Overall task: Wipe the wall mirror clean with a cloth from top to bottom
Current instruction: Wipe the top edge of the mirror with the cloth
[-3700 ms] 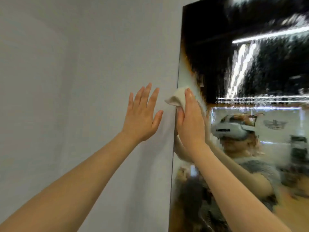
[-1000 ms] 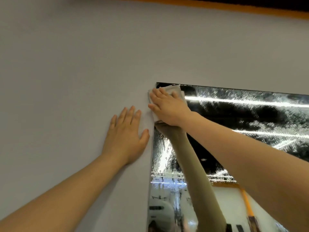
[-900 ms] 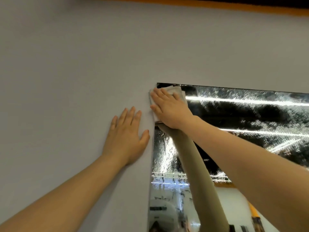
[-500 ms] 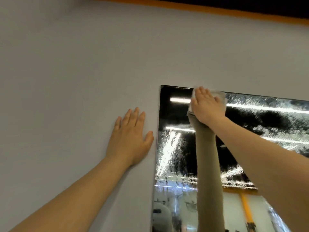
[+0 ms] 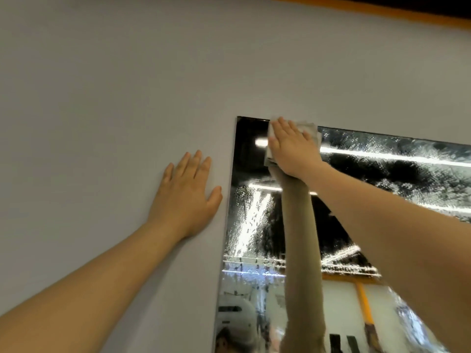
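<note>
The wall mirror [image 5: 382, 189] hangs on a grey wall, its glass speckled with droplets except for a dark strip near its top left corner. My right hand [image 5: 290, 151] lies flat, fingers straight, pressing a pale folded cloth [image 5: 309, 129] against the glass just under the top edge. Only the cloth's edges show around my fingers. My left hand [image 5: 188, 194] rests flat on the wall, fingers spread, just left of the mirror's left edge. My right arm is mirrored in the glass below the cloth.
The grey wall [image 5: 127, 85] fills the left and top. An orange strip [image 5: 382, 11] runs along the wall's top under a dark ceiling. The mirror's left edge [image 5: 226, 225] runs down close beside my left thumb.
My right hand slid the cloth rightward from the mirror's top left corner along the top edge, leaving a clear dark patch. Over the last half second it shifted slightly back left. My left hand stayed put.
</note>
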The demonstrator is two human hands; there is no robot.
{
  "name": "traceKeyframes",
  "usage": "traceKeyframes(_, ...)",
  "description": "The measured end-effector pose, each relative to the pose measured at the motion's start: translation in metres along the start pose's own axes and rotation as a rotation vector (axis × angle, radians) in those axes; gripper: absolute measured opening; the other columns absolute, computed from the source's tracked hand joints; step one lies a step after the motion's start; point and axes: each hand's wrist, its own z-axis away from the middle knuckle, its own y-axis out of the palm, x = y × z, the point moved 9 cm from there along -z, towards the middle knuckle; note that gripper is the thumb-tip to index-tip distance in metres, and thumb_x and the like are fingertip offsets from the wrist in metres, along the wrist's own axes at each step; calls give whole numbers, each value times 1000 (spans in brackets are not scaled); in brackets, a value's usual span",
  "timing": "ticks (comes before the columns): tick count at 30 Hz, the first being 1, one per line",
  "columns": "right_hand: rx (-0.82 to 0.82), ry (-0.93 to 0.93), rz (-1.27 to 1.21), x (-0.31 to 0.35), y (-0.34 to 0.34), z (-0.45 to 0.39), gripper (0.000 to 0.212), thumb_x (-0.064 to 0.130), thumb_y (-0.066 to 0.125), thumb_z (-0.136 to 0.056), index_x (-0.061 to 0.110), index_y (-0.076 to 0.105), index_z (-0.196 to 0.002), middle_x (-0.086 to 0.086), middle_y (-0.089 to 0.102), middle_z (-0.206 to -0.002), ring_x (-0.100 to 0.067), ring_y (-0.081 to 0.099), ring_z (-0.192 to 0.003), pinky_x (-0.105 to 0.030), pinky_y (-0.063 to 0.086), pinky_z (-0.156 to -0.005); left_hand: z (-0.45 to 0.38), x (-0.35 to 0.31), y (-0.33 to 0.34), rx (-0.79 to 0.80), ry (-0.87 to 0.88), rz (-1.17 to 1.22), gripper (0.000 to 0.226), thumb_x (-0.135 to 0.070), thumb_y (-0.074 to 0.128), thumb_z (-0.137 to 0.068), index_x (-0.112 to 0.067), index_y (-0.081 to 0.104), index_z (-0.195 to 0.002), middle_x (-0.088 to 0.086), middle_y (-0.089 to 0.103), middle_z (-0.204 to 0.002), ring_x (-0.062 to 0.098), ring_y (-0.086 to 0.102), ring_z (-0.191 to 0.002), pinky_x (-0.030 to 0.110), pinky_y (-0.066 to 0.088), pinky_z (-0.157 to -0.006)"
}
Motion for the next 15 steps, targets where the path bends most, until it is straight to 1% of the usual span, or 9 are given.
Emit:
traceKeyframes(2,13,93,-4,-36,-5,8,54,35,12,-106,17,5,-156,-1,0,-164,-16,1,-150,-40,2,-119,0,-1,0,-6,-3,3,65,-43,26,-101,-20,0,-156,-1,-7,-163,14,-9,-149,34,-7,-118)
traceKeyframes(4,41,150,-42,-58,-6,15,54,34,12,-106,16,4,-156,-2,-2,-164,-17,-1,-150,-41,1,-119,0,-1,0,-12,-5,6,64,-43,25,-101,-20,1,-156,-1,-6,-163,14,-9,-149,34,-7,-118)
traceKeyframes(6,85,180,-80,-65,-6,12,55,32,17,-106,13,4,-156,-4,-2,-164,-19,-1,-150,-43,1,-119,0,-2,1,-13,-1,2,66,-47,16,-98,-20,2,-156,-1,-5,-163,14,-7,-149,35,-6,-119)
traceKeyframes(7,103,210,-135,-65,-8,11,55,29,23,-106,10,7,-155,-7,2,-163,-22,2,-149,-44,4,-119,1,-1,0,-11,0,-2,70,-49,12,-93,-20,3,-156,-1,-4,-164,14,-7,-149,35,-6,-119)
traceKeyframes(9,110,208,-258,-64,-21,9,48,14,34,-104,0,23,-149,-16,18,-158,-27,17,-146,-38,12,-115,0,-2,1,-3,1,5,72,-49,11,-90,-20,4,-156,-2,-3,-164,14,-6,-149,34,-5,-119)
traceKeyframes(10,110,206,-292,-65,-25,13,45,9,34,-104,-3,28,-147,-17,23,-156,-28,21,-144,-34,14,-112,0,-1,2,-1,3,16,72,-48,12,-90,-20,6,-156,-2,-1,-164,14,-4,-149,34,-5,-119)
traceKeyframes(11,99,182,-258,-65,-27,20,44,10,33,-104,-2,29,-147,-15,24,-157,-28,21,-144,-32,13,-110,1,-1,1,-8,4,27,73,-47,14,-89,-19,10,-156,-1,3,-164,15,-1,-150,34,-4,-119)
traceKeyframes(13,44,85,-72,-61,-24,37,50,19,27,-106,3,19,-152,-11,13,-162,-24,11,-148,-32,8,-114,3,-1,-4,-86,31,46,77,-46,17,-84,-13,24,-153,5,18,-161,21,14,-148,39,5,-119)
traceKeyframes(15,30,31,24,-59,-10,43,53,26,19,-107,8,6,-155,-9,0,-163,-23,-1,-150,-39,1,-119,4,-16,-11,-175,123,28,75,-42,22,-83,-5,41,-145,14,38,-152,31,33,-141,47,17,-116)
